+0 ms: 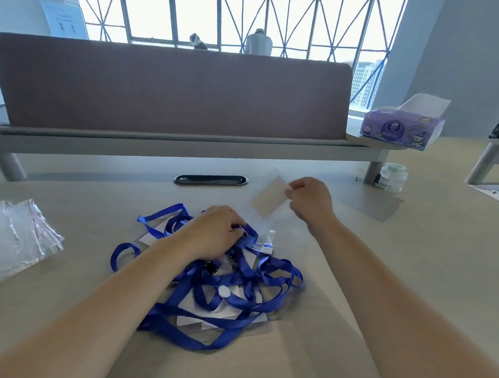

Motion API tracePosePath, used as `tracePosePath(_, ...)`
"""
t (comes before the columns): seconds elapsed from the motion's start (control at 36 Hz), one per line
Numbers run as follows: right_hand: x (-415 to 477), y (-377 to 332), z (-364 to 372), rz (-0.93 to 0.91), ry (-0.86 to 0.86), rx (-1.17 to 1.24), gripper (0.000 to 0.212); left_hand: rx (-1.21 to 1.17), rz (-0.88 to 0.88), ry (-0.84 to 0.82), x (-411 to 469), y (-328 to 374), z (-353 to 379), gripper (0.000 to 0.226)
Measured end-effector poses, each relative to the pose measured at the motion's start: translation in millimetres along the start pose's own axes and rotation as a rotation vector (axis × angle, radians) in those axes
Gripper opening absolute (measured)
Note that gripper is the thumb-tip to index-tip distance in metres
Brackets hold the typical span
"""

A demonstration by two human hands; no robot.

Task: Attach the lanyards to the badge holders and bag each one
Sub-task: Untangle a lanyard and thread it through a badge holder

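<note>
Head view: a badge holder (269, 199) is being pinched in the right hand (310, 201), tangled lanyards (225, 287) being gripped under the left hand (213, 232). Likely the whole knot is being dragged along by any tug

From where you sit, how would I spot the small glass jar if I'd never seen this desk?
Follow the long brown fabric divider panel to its right end, where a raised grey shelf carries a purple tissue pack. Below it, on the beige desk beside the shelf's round grey leg, stands the small clear glass jar. Only it is glass with a pale green lid.
</note>
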State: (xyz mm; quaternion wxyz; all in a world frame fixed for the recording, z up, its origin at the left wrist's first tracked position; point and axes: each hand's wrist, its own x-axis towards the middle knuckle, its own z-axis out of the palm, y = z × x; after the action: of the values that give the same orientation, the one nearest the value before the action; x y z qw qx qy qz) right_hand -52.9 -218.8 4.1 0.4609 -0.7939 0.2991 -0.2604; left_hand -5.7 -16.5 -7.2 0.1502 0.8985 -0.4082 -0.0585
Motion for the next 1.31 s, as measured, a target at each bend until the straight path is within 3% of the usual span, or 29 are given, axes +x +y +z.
tracePosePath(0.11,-13.9,-15.3,-24.6,-0.085,0.006,0.131,0.009,-0.161,-0.071,0.226,-7.8,5.8,-7.0,0.030)
tracePosePath(0.22,-38.0,-24.1,-37.1,-0.122,-0.204,0.289,0.004,-0.447,-0.182,0.442,-20.1,12.2,-18.2,0.041)
tracePosePath(0.33,-60.8,-27.6,-32.1,-0.128,-0.390,0.378,0.006,-0.714,-0.202,0.414,-41.9,12.4,-32.7,0.040)
tracePosePath(0.42,-76.5,-28.0,-19.7,-0.118,-0.468,0.408,0.009,-0.863,-0.126,0.407,-59.4,10.8,-35.8,0.006)
tracePosePath(0.47,-84.6,-27.9,-9.5,-0.107,-0.501,0.442,0.005,-0.914,-0.111,0.412,-70.4,7.5,-37.6,0.015)
tracePosePath(0.53,-91.7,-28.9,0.1,-0.104,-0.516,0.454,0.002,-0.953,-0.135,0.395,-80.4,-1.0,-38.7,0.008)
tracePosePath(0.64,-103.8,-34.6,15.7,-0.194,-0.476,0.212,0.005,-1.000,-0.182,0.317,-100.6,-20.2,-40.6,0.011)
tracePosePath(0.72,-104.4,-38.5,22.8,-0.358,-0.344,-0.205,0.008,-1.070,-0.202,0.384,-112.8,-31.2,-45.7,0.009)
tracePosePath(0.81,-102.1,-40.4,27.2,-0.409,-0.311,-0.441,0.010,-0.989,-0.185,0.437,-122.3,-41.5,-50.8,0.015)
tracePosePath(1.06,-132.7,-59.1,60.8,-0.625,-0.624,-0.592,0.014,-0.993,-0.220,0.484,-137.4,-59.6,-58.4,0.021)
tracePosePath(1.14,-142.9,-65.1,71.4,-0.715,-0.676,-0.649,0.020,-1.014,-0.250,0.499,-140.0,-66.7,-59.4,0.025)
tracePosePath(1.31,-151.2,-71.3,88.9,-0.797,-0.695,-0.819,0.024,-1.091,-0.322,0.501,-144.0,-72.4,-64.0,0.011)
